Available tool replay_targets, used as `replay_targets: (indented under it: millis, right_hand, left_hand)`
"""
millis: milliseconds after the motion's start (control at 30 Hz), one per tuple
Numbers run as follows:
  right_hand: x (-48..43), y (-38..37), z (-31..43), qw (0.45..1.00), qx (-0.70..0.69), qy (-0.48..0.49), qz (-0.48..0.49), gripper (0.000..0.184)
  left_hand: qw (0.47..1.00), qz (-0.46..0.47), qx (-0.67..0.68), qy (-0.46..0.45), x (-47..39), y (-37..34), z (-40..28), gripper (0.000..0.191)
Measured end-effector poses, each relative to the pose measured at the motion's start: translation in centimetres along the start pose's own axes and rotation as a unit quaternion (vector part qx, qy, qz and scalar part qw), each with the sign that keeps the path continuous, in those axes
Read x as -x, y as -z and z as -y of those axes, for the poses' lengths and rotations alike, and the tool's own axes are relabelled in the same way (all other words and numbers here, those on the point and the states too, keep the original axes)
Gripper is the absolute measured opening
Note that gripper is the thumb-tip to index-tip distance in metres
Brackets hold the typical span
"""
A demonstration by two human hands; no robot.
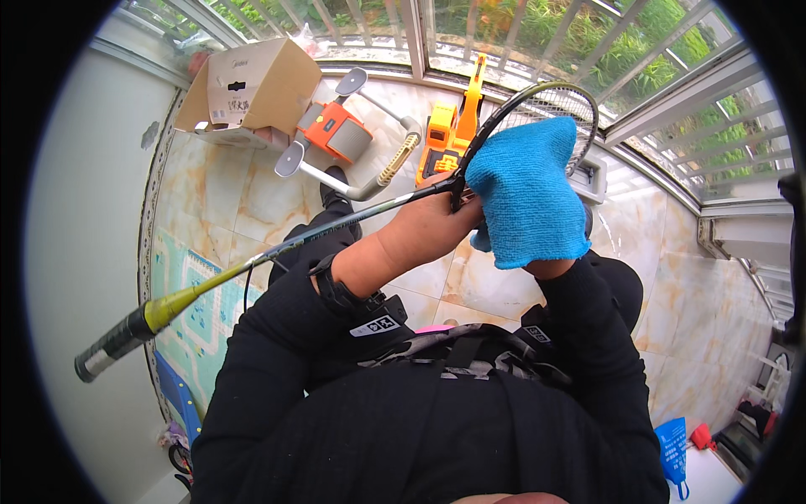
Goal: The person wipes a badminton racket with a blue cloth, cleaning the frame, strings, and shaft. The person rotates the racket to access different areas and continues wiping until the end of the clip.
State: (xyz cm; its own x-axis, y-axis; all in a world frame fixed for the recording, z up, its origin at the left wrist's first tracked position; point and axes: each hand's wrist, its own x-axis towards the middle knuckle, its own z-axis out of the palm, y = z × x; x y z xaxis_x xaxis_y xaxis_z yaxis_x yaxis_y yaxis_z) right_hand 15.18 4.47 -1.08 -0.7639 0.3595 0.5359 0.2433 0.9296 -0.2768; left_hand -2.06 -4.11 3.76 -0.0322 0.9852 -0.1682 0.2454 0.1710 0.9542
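Note:
A badminton racket (340, 224) lies slantwise across my forearm, its dark-wrapped handle at the lower left and its strung head at the upper right. My left hand (428, 227) grips it around the throat, at the base of the head. A blue terry cloth (529, 195) is draped over my right hand (549, 269), leaving only the wrist bare. The cloth lies against the head of the racket and hides part of the frame and strings. My right fingers are hidden beneath it.
On the marbled tile floor (485, 283) stand an open cardboard box (252, 82), an orange-and-grey exercise device (340, 132) and a yellow toy excavator (450, 135). A grey plastic object (589, 179) sits beside the barred windows. A patterned mat (214, 296) lies left; a blue bag (672, 447), lower right.

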Motion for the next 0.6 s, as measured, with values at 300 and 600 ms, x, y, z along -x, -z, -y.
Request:
replay_targets:
  millis: [300,600]
  right_hand:
    - [-0.1,0.8,-1.0,0.998,-0.028,-0.052,-0.007,0.045]
    - [-0.6,0.7,-2.0,0.993,-0.074,-0.088,-0.036,0.04]
  left_hand:
    - [0.995,-0.034,0.06,-0.065,-0.4,-0.3,1.0,0.026]
    - [0.989,-0.017,0.149,-0.009,-0.2,0.2,0.5,0.037]
